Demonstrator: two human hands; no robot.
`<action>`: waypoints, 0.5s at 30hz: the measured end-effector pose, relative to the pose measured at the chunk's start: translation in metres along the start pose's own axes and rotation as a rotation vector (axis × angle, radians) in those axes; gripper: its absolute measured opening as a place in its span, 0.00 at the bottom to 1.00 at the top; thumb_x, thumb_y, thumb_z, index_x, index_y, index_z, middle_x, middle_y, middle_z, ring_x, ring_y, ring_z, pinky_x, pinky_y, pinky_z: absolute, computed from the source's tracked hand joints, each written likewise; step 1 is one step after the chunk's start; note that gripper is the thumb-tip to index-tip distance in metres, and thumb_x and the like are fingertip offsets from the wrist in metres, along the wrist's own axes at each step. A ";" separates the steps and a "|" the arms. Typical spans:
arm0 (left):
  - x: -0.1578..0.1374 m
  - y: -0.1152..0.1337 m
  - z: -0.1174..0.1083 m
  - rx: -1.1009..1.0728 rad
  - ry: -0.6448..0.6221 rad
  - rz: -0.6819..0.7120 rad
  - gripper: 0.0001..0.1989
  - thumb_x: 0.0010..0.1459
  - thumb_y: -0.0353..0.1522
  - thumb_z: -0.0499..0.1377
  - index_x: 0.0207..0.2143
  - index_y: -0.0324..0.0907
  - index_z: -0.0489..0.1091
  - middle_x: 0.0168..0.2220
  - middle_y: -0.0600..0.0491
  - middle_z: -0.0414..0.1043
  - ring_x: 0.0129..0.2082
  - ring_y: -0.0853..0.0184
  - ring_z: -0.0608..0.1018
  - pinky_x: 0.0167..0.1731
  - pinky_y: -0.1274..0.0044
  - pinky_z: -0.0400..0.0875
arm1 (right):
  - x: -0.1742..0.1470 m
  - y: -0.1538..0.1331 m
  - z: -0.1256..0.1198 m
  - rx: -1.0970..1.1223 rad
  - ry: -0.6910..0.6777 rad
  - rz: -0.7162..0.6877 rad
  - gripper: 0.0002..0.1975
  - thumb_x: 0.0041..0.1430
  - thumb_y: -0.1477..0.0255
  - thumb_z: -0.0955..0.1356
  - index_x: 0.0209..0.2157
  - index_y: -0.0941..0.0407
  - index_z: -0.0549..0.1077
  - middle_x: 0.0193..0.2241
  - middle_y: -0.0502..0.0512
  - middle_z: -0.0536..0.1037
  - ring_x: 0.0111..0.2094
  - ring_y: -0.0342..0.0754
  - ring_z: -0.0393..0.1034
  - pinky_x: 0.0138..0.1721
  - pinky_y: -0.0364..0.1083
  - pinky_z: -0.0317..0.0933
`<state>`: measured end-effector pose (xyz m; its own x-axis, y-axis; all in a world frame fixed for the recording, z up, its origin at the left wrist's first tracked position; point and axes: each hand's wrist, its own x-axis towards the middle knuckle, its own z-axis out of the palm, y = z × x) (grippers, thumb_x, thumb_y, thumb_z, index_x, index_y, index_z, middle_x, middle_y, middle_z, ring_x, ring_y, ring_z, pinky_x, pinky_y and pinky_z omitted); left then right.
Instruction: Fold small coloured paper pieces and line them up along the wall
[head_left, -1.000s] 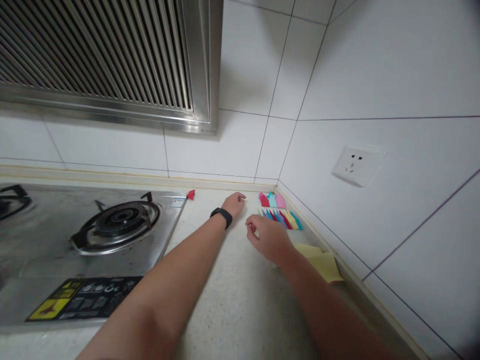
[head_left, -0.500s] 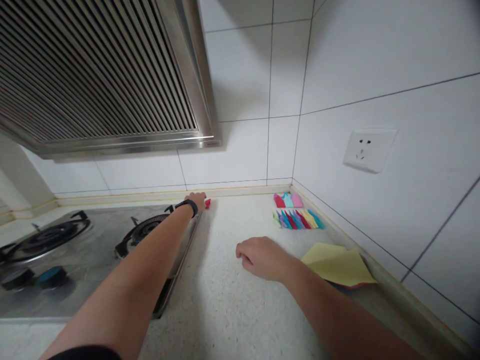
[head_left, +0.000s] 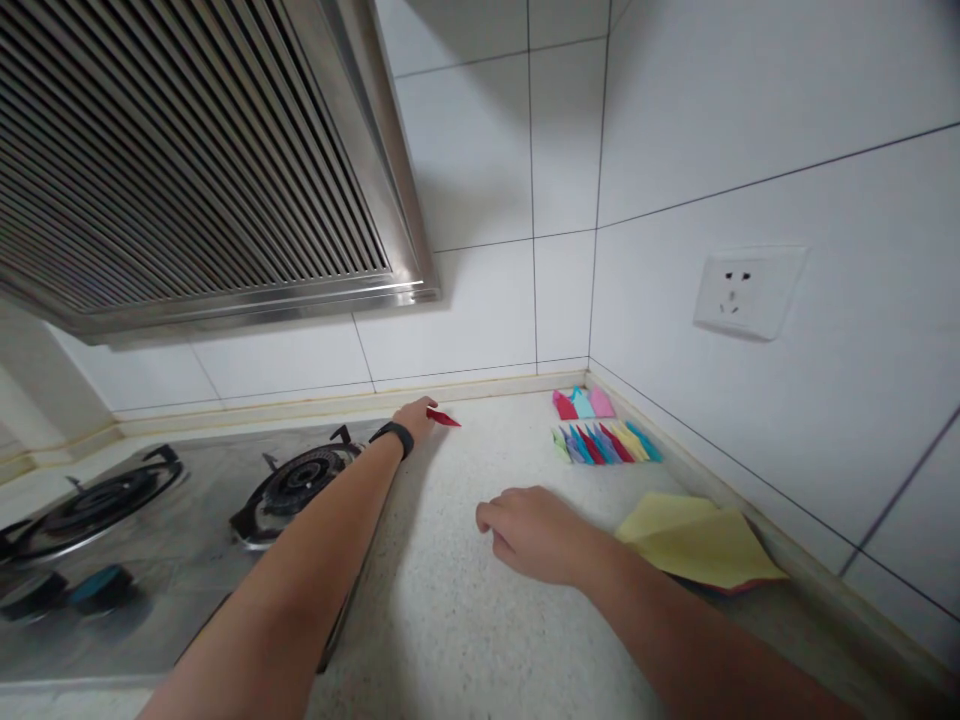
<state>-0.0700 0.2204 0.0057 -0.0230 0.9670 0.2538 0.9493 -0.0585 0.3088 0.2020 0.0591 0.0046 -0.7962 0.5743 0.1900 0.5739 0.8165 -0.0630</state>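
My left hand (head_left: 416,415), with a dark band at its wrist, reaches to the back of the counter beside the stove. Its fingers are closed on a small red folded paper piece (head_left: 445,418), whose pointed end sticks out to the right. My right hand (head_left: 529,532) hovers over the middle of the counter, fingers curled in, nothing visible in them. Beyond it, along the right wall, lies a row of several colourful folded paper pieces (head_left: 607,444). Behind that row sit pink, red and light blue folded pieces (head_left: 583,403). Yellow paper sheets (head_left: 701,540) lie partly behind my right forearm.
A gas stove (head_left: 187,520) with black burners and knobs fills the left side. Above it hangs a steel range hood (head_left: 225,200). White tiled walls meet at the back corner, and a socket (head_left: 750,292) is on the right wall. The speckled counter (head_left: 450,620) runs below.
My left hand has moved right, away from the stove edge, and more of the red folded paper shows. My right hand stays nearly in place. The view has shifted slightly.
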 end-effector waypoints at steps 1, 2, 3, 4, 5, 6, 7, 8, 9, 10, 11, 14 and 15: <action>-0.006 0.007 -0.002 -0.040 0.010 0.040 0.15 0.55 0.31 0.57 0.45 0.42 0.70 0.42 0.47 0.76 0.43 0.62 0.75 0.43 0.74 0.67 | -0.001 0.000 -0.001 0.004 0.012 0.006 0.13 0.57 0.74 0.61 0.41 0.53 0.73 0.36 0.55 0.78 0.38 0.50 0.71 0.36 0.45 0.57; -0.014 0.013 -0.004 -0.080 0.015 0.081 0.12 0.56 0.31 0.56 0.43 0.41 0.72 0.40 0.48 0.76 0.41 0.64 0.76 0.42 0.76 0.67 | -0.001 0.001 -0.001 0.008 0.022 0.014 0.13 0.56 0.74 0.61 0.40 0.52 0.73 0.36 0.54 0.78 0.38 0.50 0.71 0.36 0.45 0.56; -0.023 0.020 -0.006 -0.118 0.016 0.120 0.11 0.57 0.32 0.55 0.41 0.41 0.73 0.39 0.49 0.77 0.39 0.65 0.76 0.40 0.77 0.68 | -0.002 0.002 -0.002 0.013 0.033 0.029 0.12 0.56 0.74 0.61 0.40 0.52 0.73 0.36 0.54 0.78 0.38 0.49 0.71 0.36 0.45 0.56; -0.033 0.027 -0.009 -0.153 0.017 0.156 0.10 0.58 0.32 0.54 0.39 0.41 0.73 0.39 0.50 0.77 0.38 0.66 0.76 0.40 0.78 0.68 | -0.003 0.003 -0.003 0.020 0.042 0.050 0.12 0.56 0.74 0.62 0.39 0.52 0.74 0.37 0.53 0.78 0.38 0.49 0.71 0.37 0.45 0.56; -0.045 0.033 -0.011 -0.189 0.023 0.184 0.11 0.58 0.32 0.53 0.40 0.42 0.73 0.39 0.51 0.77 0.38 0.67 0.76 0.39 0.79 0.68 | -0.004 0.004 -0.004 0.029 0.055 0.078 0.12 0.56 0.74 0.62 0.39 0.52 0.74 0.37 0.53 0.78 0.38 0.49 0.71 0.37 0.45 0.56; -0.058 0.039 -0.014 -0.223 0.032 0.204 0.11 0.59 0.32 0.52 0.40 0.42 0.73 0.39 0.51 0.77 0.38 0.68 0.76 0.39 0.79 0.68 | -0.005 0.006 -0.006 0.042 0.076 0.109 0.12 0.56 0.75 0.62 0.38 0.52 0.74 0.37 0.53 0.78 0.39 0.48 0.71 0.38 0.44 0.56; -0.072 0.044 -0.016 -0.273 0.042 0.227 0.12 0.60 0.32 0.52 0.41 0.42 0.73 0.39 0.52 0.77 0.37 0.69 0.76 0.38 0.79 0.69 | -0.006 0.008 -0.008 0.060 0.111 0.140 0.12 0.57 0.75 0.61 0.38 0.52 0.74 0.37 0.53 0.78 0.39 0.48 0.71 0.38 0.44 0.55; -0.086 0.049 -0.018 -0.386 0.055 0.258 0.12 0.60 0.33 0.52 0.40 0.41 0.73 0.38 0.51 0.77 0.37 0.69 0.76 0.38 0.79 0.69 | -0.006 0.009 -0.009 0.086 0.159 0.173 0.12 0.57 0.75 0.61 0.39 0.52 0.74 0.37 0.52 0.78 0.39 0.47 0.70 0.39 0.44 0.55; -0.100 0.053 -0.019 -0.485 0.065 0.284 0.12 0.60 0.33 0.52 0.40 0.42 0.73 0.38 0.51 0.77 0.38 0.68 0.76 0.38 0.78 0.69 | -0.007 0.010 -0.011 0.120 0.215 0.207 0.12 0.58 0.75 0.61 0.40 0.52 0.73 0.38 0.52 0.78 0.39 0.46 0.70 0.39 0.44 0.55; -0.113 0.056 -0.020 -0.555 0.068 0.292 0.11 0.59 0.33 0.52 0.40 0.42 0.73 0.39 0.51 0.77 0.38 0.68 0.76 0.39 0.78 0.69 | -0.007 0.010 -0.013 0.162 0.270 0.239 0.12 0.58 0.74 0.61 0.41 0.53 0.72 0.37 0.52 0.77 0.39 0.46 0.70 0.39 0.43 0.55; -0.125 0.059 -0.020 -0.601 0.074 0.280 0.11 0.59 0.34 0.52 0.40 0.42 0.73 0.39 0.51 0.76 0.38 0.68 0.76 0.38 0.78 0.69 | -0.006 0.010 -0.014 0.210 0.320 0.267 0.12 0.59 0.74 0.62 0.43 0.53 0.71 0.37 0.52 0.77 0.38 0.45 0.69 0.38 0.42 0.55; -0.154 0.066 -0.014 -0.715 0.110 0.178 0.12 0.58 0.34 0.52 0.40 0.42 0.73 0.36 0.50 0.76 0.35 0.68 0.75 0.35 0.78 0.69 | -0.006 0.006 -0.014 0.337 0.384 0.292 0.11 0.58 0.70 0.65 0.43 0.54 0.69 0.35 0.50 0.76 0.33 0.43 0.67 0.34 0.41 0.54; -0.161 0.068 -0.010 -0.758 0.109 0.147 0.12 0.58 0.33 0.52 0.40 0.42 0.72 0.35 0.50 0.76 0.33 0.68 0.75 0.33 0.78 0.69 | -0.005 0.004 -0.013 0.356 0.382 0.277 0.11 0.57 0.69 0.66 0.42 0.54 0.69 0.35 0.50 0.75 0.32 0.43 0.67 0.33 0.41 0.54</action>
<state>-0.0053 0.0581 -0.0049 0.0183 0.9085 0.4174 0.4730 -0.3757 0.7970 0.2112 0.0589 0.0158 -0.4632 0.7607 0.4546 0.5985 0.6469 -0.4726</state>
